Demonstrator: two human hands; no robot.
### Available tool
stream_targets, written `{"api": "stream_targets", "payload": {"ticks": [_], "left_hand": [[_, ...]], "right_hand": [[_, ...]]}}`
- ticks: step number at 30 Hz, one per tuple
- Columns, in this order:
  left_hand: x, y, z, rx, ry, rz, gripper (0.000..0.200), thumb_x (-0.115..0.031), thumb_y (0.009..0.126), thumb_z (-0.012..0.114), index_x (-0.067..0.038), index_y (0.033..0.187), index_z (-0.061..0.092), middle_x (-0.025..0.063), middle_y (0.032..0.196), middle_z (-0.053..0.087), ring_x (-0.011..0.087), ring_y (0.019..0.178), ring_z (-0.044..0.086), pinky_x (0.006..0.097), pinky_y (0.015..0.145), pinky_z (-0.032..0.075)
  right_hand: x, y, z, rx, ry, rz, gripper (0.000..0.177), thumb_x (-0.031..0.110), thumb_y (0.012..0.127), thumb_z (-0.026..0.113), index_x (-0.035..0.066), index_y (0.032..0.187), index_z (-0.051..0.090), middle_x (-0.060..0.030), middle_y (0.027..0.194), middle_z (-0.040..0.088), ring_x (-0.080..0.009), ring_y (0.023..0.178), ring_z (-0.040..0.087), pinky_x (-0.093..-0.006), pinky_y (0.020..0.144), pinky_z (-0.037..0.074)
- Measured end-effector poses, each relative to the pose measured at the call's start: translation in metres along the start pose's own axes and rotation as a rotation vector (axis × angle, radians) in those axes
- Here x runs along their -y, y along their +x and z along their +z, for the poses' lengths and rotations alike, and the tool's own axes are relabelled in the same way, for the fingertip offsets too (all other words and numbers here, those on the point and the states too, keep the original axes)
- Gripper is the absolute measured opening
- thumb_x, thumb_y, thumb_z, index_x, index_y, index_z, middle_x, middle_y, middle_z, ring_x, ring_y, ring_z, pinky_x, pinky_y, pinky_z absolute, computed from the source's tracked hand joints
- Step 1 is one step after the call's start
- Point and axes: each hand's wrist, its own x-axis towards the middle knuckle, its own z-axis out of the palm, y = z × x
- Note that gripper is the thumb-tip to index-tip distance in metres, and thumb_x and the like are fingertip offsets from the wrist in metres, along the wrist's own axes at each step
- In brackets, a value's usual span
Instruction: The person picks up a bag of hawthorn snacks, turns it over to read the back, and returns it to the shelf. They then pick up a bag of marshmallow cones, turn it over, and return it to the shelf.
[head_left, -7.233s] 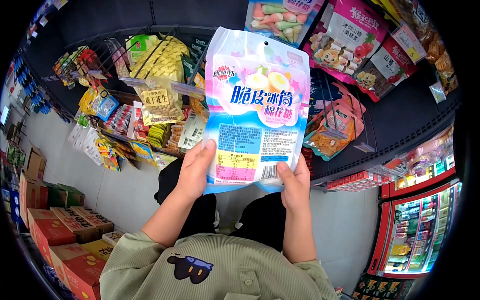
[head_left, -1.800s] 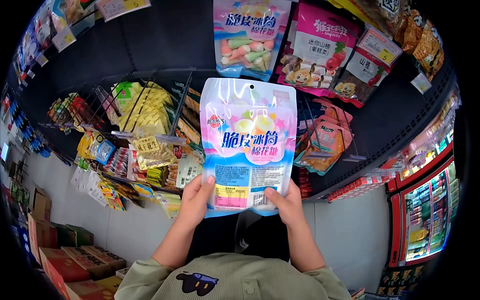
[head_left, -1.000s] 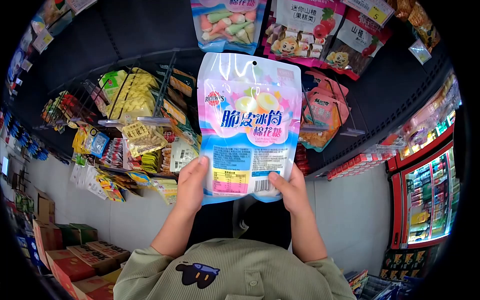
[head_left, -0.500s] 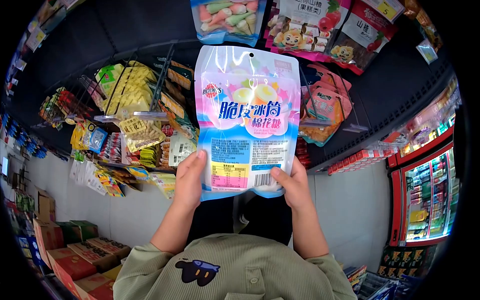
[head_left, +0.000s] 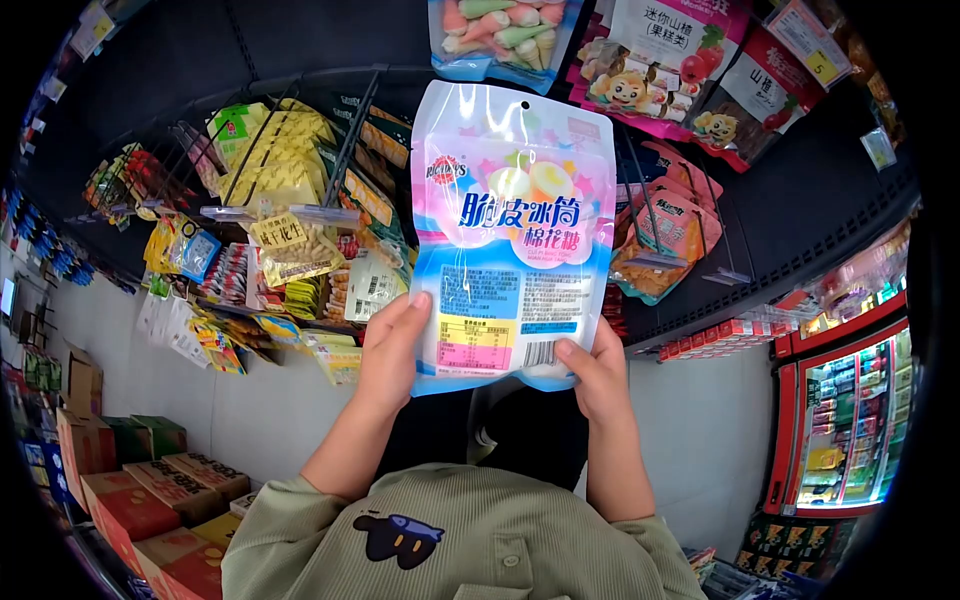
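A marshmallow bag (head_left: 515, 235), pink and blue with a printed back label and barcode, is held up between both hands. My left hand (head_left: 397, 345) grips its lower left edge, thumb on the printed side and fingers hidden behind. At the lower right edge, near the barcode, my right hand (head_left: 598, 370) pinches the bag the same way. Just beyond its top hangs a similar bag of cone-shaped marshmallows (head_left: 500, 35). Pink hawthorn snack bags (head_left: 665, 65) hang to the right of that one.
Yellow snack bags (head_left: 275, 160) hang on hooks to the left. More packets (head_left: 668, 215) hang right of the held bag. Cardboard boxes (head_left: 135, 510) are stacked on the floor at lower left. A red-framed drinks fridge (head_left: 785, 430) stands at the right.
The bag and both hands have shifted slightly right in view, with the bag tilting a little. The shelves have shifted too as the head view turned. Both hands keep their hold.
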Motion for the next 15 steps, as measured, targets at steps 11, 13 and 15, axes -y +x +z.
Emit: {"api": "stream_targets", "payload": {"ticks": [11,13,15], "left_hand": [[-0.0001,-0.0004,0.0009,0.022,-0.039,-0.017,0.030,-0.021,0.093,0.045,0.004,0.103,0.057,0.0066,0.095,0.062,0.0096,0.083,0.056,0.0230,0.076,0.042],[0.0002,-0.0005,0.0009,0.021,-0.037,-0.015,0.030,-0.021,0.093,0.045,0.004,0.104,0.057,0.0068,0.095,0.062,0.0098,0.083,0.056,0.0230,0.076,0.042],[0.0001,-0.0004,0.0011,0.033,-0.036,-0.013,0.030,-0.021,0.093,0.045,0.004,0.104,0.057,0.0069,0.096,0.062,0.0098,0.084,0.056,0.0227,0.076,0.042]], "right_hand": [[-0.0007,0.0006,0.0018,-0.040,0.011,0.018,0.046,0.012,0.080,0.060,-0.004,0.121,0.044,-0.0121,0.113,0.056,-0.0181,0.103,0.055,-0.0310,0.090,0.041],[-0.0006,0.0005,0.0015,-0.037,0.012,0.017,0.046,0.012,0.080,0.060,-0.004,0.120,0.044,-0.0120,0.113,0.056,-0.0180,0.103,0.055,-0.0310,0.090,0.041],[-0.0006,0.0005,0.0009,-0.036,0.016,0.022,0.046,0.012,0.081,0.060,-0.004,0.120,0.044,-0.0120,0.113,0.056,-0.0180,0.103,0.055,-0.0308,0.090,0.040]]}}
